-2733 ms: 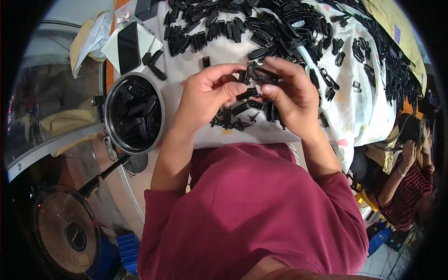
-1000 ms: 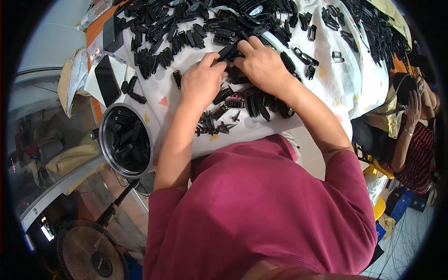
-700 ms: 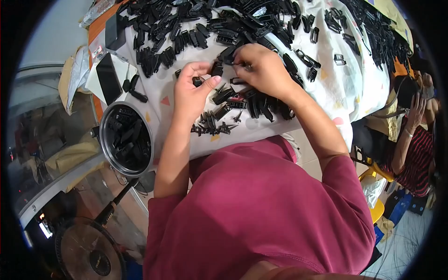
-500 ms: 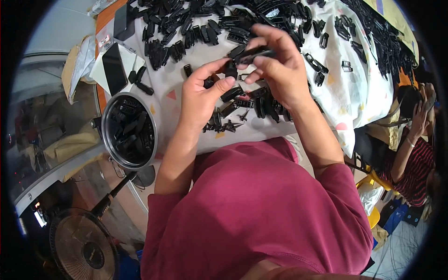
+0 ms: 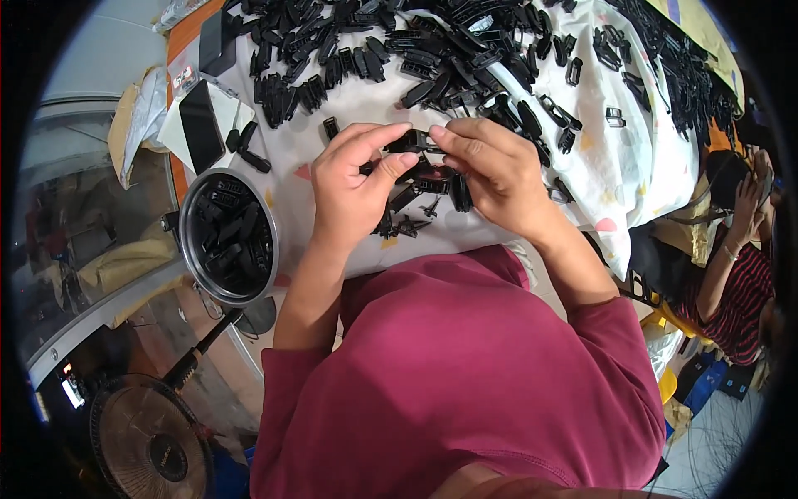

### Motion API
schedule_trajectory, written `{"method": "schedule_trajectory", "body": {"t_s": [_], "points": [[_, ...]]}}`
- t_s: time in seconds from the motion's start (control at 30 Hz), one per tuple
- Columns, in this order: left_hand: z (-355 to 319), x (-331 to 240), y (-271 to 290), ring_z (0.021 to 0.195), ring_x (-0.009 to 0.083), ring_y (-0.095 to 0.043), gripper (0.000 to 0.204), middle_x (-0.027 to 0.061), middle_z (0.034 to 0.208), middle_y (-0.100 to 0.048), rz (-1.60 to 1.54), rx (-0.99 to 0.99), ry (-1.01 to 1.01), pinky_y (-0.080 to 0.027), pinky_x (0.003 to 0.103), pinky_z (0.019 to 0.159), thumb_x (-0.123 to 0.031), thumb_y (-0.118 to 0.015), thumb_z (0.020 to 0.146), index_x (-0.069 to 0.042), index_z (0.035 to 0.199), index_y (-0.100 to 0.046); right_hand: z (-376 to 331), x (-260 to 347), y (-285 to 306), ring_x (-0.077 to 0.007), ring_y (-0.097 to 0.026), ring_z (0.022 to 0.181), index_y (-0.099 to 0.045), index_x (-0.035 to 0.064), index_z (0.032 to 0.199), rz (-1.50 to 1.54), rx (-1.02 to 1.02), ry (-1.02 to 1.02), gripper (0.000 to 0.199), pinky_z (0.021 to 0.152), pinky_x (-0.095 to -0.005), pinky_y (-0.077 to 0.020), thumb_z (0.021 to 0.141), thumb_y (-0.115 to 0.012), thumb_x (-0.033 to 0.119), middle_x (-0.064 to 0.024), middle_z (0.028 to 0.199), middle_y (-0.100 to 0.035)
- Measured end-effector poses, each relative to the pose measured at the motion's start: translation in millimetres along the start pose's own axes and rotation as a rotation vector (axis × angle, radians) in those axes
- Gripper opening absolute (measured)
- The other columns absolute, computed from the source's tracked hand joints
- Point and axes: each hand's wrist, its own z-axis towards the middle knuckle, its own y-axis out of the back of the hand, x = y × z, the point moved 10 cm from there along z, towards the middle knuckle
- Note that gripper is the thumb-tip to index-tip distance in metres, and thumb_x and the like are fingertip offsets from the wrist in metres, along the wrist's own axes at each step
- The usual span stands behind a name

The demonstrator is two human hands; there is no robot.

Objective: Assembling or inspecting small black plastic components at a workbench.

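My left hand (image 5: pixel 351 187) pinches a small black plastic part (image 5: pixel 409 141) between thumb and fingers above the cloth-covered table. From the other side, my right hand (image 5: pixel 503 175) grips the same part with thumb and forefinger, its other fingers curled under. The fingers hide much of the part. Just below the hands lie small spiky black pieces (image 5: pixel 409 227) and a few long black parts (image 5: pixel 460 193), partly covered by the right hand. Beyond the fingers spreads a big pile of similar black parts (image 5: pixel 366 62).
A metal bowl (image 5: pixel 186 249) of black parts stands left of my left forearm. Behind it a phone (image 5: pixel 201 125) lies on the table. More black parts (image 5: pixel 611 50) are at the far right. A fan (image 5: pixel 150 437) stands lower left; another person's hand (image 5: pixel 748 204) shows at right.
My right hand has come down and inward from its raised position, where it held a blurred black part. Its fingertips now meet the part in my left hand.
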Motion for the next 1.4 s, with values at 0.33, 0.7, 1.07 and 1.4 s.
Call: {"method": "schedule_trajectory", "body": {"t_s": [0.33, 0.7, 1.07, 1.4], "points": [[-34, 52, -25, 0.053, 0.0013, -0.037, 0.028, -0.003, 0.073, -0.055, -0.744, -0.094, 0.532, -0.03, 0.016, 0.048, -0.016, -0.059, 0.084, 0.0, 0.106, -0.057, -27, -16, -15, -0.0187, -0.057, 0.07, -0.061, 0.0036, 0.1, 0.112, -0.214, -0.269, 0.028, 0.056, -0.0263, -0.0447, 0.072, -0.066, 0.0, -0.0109, 0.085, -0.058], [36, 90, 2, 0.063, 0.0139, -0.054, 0.023, 0.0059, 0.077, -0.058, 0.124, -0.186, 0.305, -0.042, 0.025, 0.057, -0.024, -0.063, 0.076, -0.003, 0.086, -0.058, -8, -62, -62, -0.021, -0.053, 0.078, -0.06, 0.0067, 0.079, -0.739, 0.35, -0.122, 0.016, 0.062, -0.0298, -0.048, 0.066, -0.062, 0.015, -0.0056, 0.082, -0.055], [36, 40, -30, 0.065, 0.0143, -0.057, 0.03, 0.0033, 0.08, -0.061, 0.267, 0.11, 0.165, -0.045, 0.026, 0.06, -0.011, -0.071, 0.068, -0.008, 0.095, -0.058, -4, -85, -9, -0.0135, -0.059, 0.078, -0.046, 0.0006, 0.112, 0.992, -0.232, -0.624, 0.031, 0.059, -0.0213, -0.0513, 0.082, -0.055, 0.0, -0.0124, 0.098, -0.059], [15, 31, -20, 0.069, 0.0044, -0.048, 0.025, 0.0001, 0.083, -0.057, -0.645, -0.031, 0.248, -0.04, 0.016, 0.06, -0.005, -0.064, 0.078, -0.002, 0.101, -0.054, -13, -59, -15, -0.0134, -0.057, 0.078, -0.055, 0.0024, 0.107, 0.536, -0.113, -0.64, 0.032, 0.067, -0.0204, -0.0471, 0.077, -0.063, 0.002, -0.0069, 0.093, -0.056]]}}
